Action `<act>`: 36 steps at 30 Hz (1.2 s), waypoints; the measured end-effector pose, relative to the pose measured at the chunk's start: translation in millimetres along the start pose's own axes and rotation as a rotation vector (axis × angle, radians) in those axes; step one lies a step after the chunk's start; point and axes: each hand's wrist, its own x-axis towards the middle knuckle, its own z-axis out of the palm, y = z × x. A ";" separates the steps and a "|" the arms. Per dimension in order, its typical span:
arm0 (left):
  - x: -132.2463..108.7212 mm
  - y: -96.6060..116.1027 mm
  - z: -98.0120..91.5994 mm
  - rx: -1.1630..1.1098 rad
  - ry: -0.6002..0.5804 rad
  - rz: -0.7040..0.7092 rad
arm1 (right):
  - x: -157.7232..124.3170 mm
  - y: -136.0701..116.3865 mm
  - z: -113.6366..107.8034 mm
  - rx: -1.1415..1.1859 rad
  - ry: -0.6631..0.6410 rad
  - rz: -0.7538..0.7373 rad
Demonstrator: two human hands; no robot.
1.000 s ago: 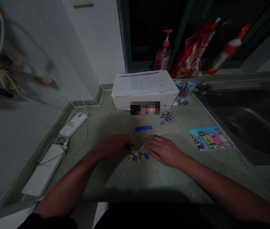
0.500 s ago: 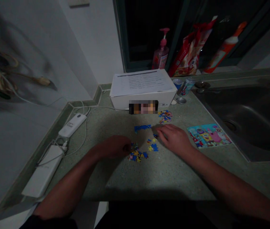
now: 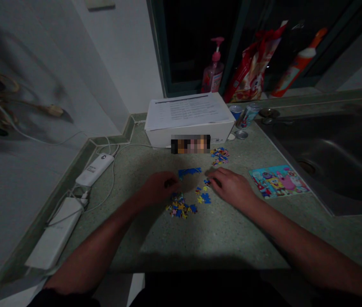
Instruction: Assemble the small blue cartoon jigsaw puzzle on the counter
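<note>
Blue-and-yellow jigsaw pieces (image 3: pixel 180 208): where do they lie?

On a speckled green countertop (image 3: pixel 155 243), in a loose heap straight ahead of the person, between the two hands. A joined blue strip (image 3: pixel 189 172) sits just above the heap, a small scatter of pieces (image 3: pixel 204 197) lies to its right, and a further cluster (image 3: pixel 219 156) sits farther off, toward the box.

And the hands?

The left hand (image 3: pixel 158 187) is curled, knuckles up, fingers bunched just above the heap. They may be pinching a piece, but shadow hides the tips, so I cannot tell. The right hand (image 3: pixel 232 188) lies low, fingers close together and gently bent, tips down beside the small scatter, nothing visible between them.

Why this layout?

Probably reach: the separate groups stay apart, yet all sit within range of both hands. A printed cartoon picture card (image 3: pixel 278 181) lies flat and face up to the right, where a glance finds it.

Further out?

Behind stands a white cardboard box (image 3: pixel 189 136) topped by a printed sheet (image 3: pixel 187 108), with drink cans (image 3: pixel 248 116) beside it. A stainless steel sink (image 3: pixel 328 170) lies right, a white power bank (image 3: pixel 94 169) and cables left, a pink pump bottle (image 3: pixel 213 72) beyond.
</note>
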 end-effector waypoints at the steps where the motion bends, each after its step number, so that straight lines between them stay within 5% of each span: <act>1: 2.1 -2.7 3.2 0.010 0.053 -0.016 | -0.1 1.0 0.6 -0.007 -0.001 0.008; 9: 0.6 -4.0 21.3 0.136 -0.025 0.038 | -3.4 -7.5 -1.9 0.085 -0.101 -0.055; 14: 0.4 -7.4 30.0 0.133 0.074 0.108 | -3.0 -14.8 -6.5 0.162 -0.168 -0.158; 30: -0.4 -16.9 32.2 -0.006 0.384 0.155 | -3.8 -13.8 -3.8 0.160 -0.142 -0.136; 36: -1.6 -19.6 32.3 -0.041 0.431 0.057 | -4.3 -12.4 -3.0 0.162 -0.138 -0.193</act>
